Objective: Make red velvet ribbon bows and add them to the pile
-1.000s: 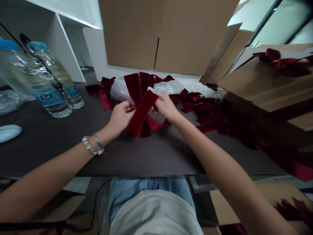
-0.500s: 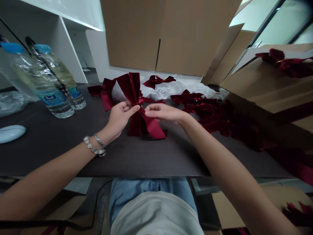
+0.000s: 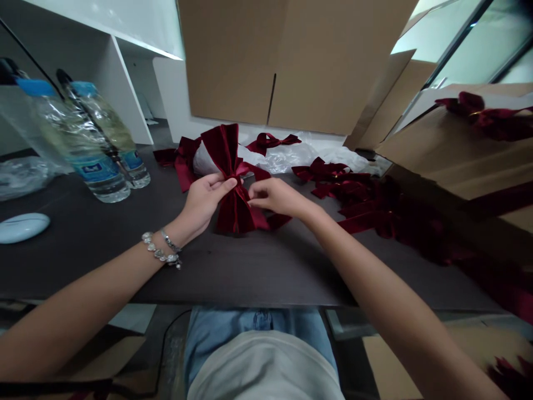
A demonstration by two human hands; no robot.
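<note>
One velvet bow (image 3: pixel 235 208), two hands (image 3: pixel 202 203), two water bottles (image 3: pixel 89 147), one computer mouse (image 3: pixel 23 228)

Beyond the far edge of the dark wood-grain desk (image 3: pixel 266 272), a white shelving unit (image 3: pixel 129 94) stands to the left, a tall cardboard box (image 3: pixel 233 61) rises straight ahead, and pale daylight fills a dark-framed window (image 3: pixel 458 39) at right.

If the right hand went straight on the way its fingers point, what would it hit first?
Probably the dark red velvet bow, near its knot, just past the fingertips of the right hand; the left hand holds the bow. Depth is hard to judge.
</note>
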